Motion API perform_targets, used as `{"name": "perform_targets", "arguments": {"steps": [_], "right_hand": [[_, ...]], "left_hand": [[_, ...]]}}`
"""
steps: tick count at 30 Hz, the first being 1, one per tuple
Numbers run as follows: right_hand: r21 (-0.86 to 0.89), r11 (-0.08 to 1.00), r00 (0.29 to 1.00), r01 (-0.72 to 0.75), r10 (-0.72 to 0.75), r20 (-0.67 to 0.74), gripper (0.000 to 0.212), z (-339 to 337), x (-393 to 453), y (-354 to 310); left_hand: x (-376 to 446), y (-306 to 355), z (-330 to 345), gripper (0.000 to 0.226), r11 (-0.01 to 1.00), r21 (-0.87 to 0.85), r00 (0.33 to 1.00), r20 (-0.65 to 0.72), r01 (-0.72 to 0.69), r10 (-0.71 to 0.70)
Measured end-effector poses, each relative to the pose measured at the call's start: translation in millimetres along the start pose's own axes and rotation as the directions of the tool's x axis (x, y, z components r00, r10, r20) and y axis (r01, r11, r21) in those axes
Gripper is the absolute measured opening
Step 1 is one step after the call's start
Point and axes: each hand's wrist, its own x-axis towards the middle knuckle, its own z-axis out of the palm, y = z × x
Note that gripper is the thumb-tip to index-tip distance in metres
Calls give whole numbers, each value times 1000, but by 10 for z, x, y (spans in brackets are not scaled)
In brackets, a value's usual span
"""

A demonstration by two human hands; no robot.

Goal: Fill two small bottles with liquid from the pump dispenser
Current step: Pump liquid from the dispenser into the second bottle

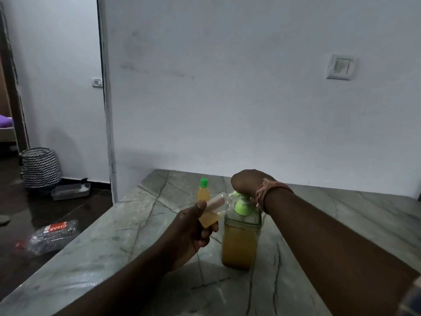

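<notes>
**Pump dispenser pressed as a small bottle is held at its spout**

Pump dispenser [239,240], a clear bottle about three-quarters full of amber liquid with a green pump collar, stands upright on a grey veined stone counter [114,236], toward the near middle of the slab. The right hand [247,182] sits closed over the top of the dispenser's pump head, palm down, a braided thread band [267,190] tied round the wrist just beside the dispenser's neck. The left hand [193,226], just left of the dispenser, is clamped around a small clear bottle [216,210], which is tilted with its open mouth up against the dispenser's green spout; a little amber liquid lies in the bottle's lower end, by the fingers.

Behind the dispenser, farther along the counter, a second small bottle [203,190] stands upright and apart, filled with the same amber liquid and shut with a green cap.

Well to the left of the dispenser, down on the dark floor, lie a crumpled clear plastic wrapper with a red label [53,234], a grey tray [70,190] and a basket with a black-and-white zigzag pattern [41,167]. On the white wall above and to the right of the dispenser is a switch plate [341,66].
</notes>
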Motion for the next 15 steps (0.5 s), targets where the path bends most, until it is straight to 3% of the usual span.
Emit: {"name": "perform_targets", "arguments": {"steps": [8, 15], "right_hand": [[20, 999, 986, -37, 39, -161, 22, 172, 70, 55], [12, 998, 998, 58, -58, 30, 28, 19, 24, 10]], "left_hand": [[38, -16, -43, 56, 1000, -15, 1000, -2, 0, -1], [0, 9, -19, 59, 1000, 6, 1000, -10, -7, 7]]}}
